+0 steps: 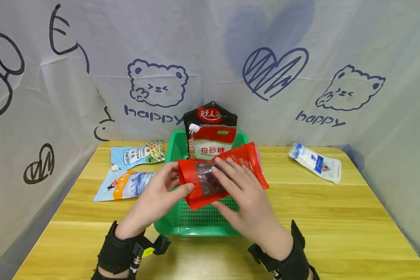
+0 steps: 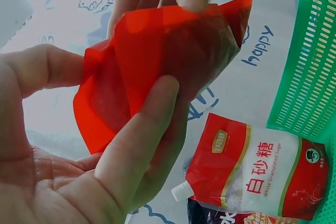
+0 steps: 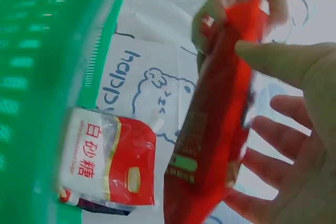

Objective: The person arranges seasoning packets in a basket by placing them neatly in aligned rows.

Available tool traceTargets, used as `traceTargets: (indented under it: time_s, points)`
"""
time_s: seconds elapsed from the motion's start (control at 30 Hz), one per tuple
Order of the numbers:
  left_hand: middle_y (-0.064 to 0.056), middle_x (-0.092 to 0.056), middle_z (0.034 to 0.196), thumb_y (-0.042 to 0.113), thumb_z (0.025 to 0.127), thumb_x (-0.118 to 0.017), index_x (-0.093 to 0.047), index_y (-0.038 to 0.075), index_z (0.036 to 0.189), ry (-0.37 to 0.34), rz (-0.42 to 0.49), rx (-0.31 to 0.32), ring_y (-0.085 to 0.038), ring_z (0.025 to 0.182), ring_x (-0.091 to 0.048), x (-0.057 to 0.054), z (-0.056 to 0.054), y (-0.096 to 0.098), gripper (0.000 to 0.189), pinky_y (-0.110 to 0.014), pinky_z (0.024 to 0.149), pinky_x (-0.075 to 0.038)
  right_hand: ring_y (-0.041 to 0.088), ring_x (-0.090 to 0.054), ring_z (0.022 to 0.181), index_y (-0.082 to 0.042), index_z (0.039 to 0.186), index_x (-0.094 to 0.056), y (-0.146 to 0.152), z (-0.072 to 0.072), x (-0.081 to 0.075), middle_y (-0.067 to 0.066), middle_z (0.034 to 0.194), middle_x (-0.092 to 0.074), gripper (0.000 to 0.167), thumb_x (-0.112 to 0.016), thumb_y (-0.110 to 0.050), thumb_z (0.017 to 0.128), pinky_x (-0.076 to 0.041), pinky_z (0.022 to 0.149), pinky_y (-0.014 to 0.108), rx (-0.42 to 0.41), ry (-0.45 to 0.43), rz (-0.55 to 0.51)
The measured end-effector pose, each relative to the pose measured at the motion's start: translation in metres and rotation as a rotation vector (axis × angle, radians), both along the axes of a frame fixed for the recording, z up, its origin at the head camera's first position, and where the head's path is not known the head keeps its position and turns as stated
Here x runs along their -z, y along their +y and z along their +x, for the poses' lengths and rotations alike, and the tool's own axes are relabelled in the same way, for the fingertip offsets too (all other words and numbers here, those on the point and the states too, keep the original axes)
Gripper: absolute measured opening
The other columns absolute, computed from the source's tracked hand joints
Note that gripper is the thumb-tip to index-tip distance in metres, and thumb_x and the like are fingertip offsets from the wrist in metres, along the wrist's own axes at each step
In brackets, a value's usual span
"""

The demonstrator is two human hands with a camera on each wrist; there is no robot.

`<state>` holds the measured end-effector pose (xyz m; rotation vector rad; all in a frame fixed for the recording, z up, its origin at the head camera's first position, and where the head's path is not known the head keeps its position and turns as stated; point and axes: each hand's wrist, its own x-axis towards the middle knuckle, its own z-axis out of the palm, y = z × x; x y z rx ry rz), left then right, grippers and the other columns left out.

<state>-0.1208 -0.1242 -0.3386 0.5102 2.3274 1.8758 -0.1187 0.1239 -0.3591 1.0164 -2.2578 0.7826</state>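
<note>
Pinching one end of a red packet (image 1: 205, 186) over the green basket (image 1: 210, 231), the left hand (image 1: 161, 197) has it steady-ish, right hand (image 1: 249, 197) just resting pretty straight fingers on it, white sugar pouch (image 1: 211, 140) behind

Red packet (image 2: 142, 51) with dark window (image 1: 205, 184) — green basket (image 1: 203, 232), red-and-white sugar pouch (image 1: 210, 139) — yellow wood-grained table (image 1: 308, 217).

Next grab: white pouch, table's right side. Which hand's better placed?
Likely the right hand: the white pouch lies to its right, and its fingers rest straight on the red packet, which the left hand pinches.
</note>
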Motion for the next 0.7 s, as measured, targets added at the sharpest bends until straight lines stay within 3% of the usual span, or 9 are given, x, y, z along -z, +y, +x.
traceTargets:
  time_s: [0.1, 0.23, 0.3, 0.43, 0.57, 0.7]
  points:
    - [-0.024, -0.06, 0.139, 0.007, 0.098, -0.065, -0.041, -0.003, 0.145, 0.007, 0.0, -0.023, -0.038, 0.131, -0.058, -0.001, 0.001, -0.001, 0.054, -0.042, 0.102, -0.056, 0.034, -0.042, 0.148, -0.006, 0.153, -0.051, 0.008, -0.002, -0.003, 0.01, 0.161, -0.046, 0.083, -0.09, -0.027, 0.082, -0.037, 0.118, 0.059, -0.003, -0.02, -0.059]
    - [-0.024, -0.06, 0.138, 0.001, 0.096, -0.063, -0.042, -0.004, 0.144, 0.018, 0.028, -0.044, -0.038, 0.131, -0.058, -0.002, 0.001, -0.001, 0.053, -0.038, 0.101, -0.057, 0.031, -0.04, 0.149, -0.004, 0.154, -0.048, 0.018, -0.005, -0.007, 0.01, 0.162, -0.044, 0.075, -0.073, -0.044, 0.096, -0.042, 0.116, 0.053, 0.053, -0.046, -0.169]
    - [-0.024, -0.059, 0.138, -0.002, 0.096, -0.062, -0.042, -0.005, 0.144, 0.023, 0.047, -0.048, -0.038, 0.129, -0.059, -0.002, 0.001, 0.0, 0.052, -0.033, 0.098, -0.057, 0.03, -0.041, 0.149, -0.003, 0.155, -0.046, 0.023, -0.006, -0.008, 0.011, 0.162, -0.043, 0.073, -0.074, -0.038, 0.097, -0.047, 0.112, 0.053, 0.099, -0.05, -0.234]
    - [-0.025, -0.058, 0.138, -0.004, 0.095, -0.061, -0.041, -0.006, 0.142, 0.037, 0.075, -0.054, -0.037, 0.126, -0.06, -0.003, 0.001, 0.0, 0.052, -0.028, 0.095, -0.057, 0.031, -0.043, 0.147, -0.004, 0.157, -0.043, 0.032, -0.01, -0.01, 0.012, 0.161, -0.044, 0.078, -0.081, -0.009, 0.089, -0.046, 0.11, 0.06, 0.202, -0.082, -0.365]
    - [-0.026, -0.058, 0.137, -0.005, 0.094, -0.06, -0.04, -0.007, 0.141, 0.056, 0.091, -0.064, -0.038, 0.125, -0.059, -0.004, 0.002, -0.001, 0.051, -0.026, 0.095, -0.057, 0.03, -0.046, 0.144, -0.009, 0.159, -0.04, 0.039, -0.015, -0.01, 0.006, 0.161, -0.044, 0.075, -0.077, -0.009, 0.093, -0.046, 0.111, 0.06, 0.257, -0.237, -0.489]
    - [-0.026, -0.057, 0.137, -0.005, 0.095, -0.06, -0.04, -0.008, 0.14, 0.06, 0.116, -0.064, -0.039, 0.125, -0.059, -0.005, 0.002, -0.002, 0.049, -0.027, 0.094, -0.057, 0.027, -0.052, 0.139, -0.011, 0.162, -0.034, 0.043, -0.019, -0.011, 0.003, 0.16, -0.044, 0.074, -0.072, -0.014, 0.099, -0.054, 0.104, 0.034, 0.245, -0.452, -0.585]
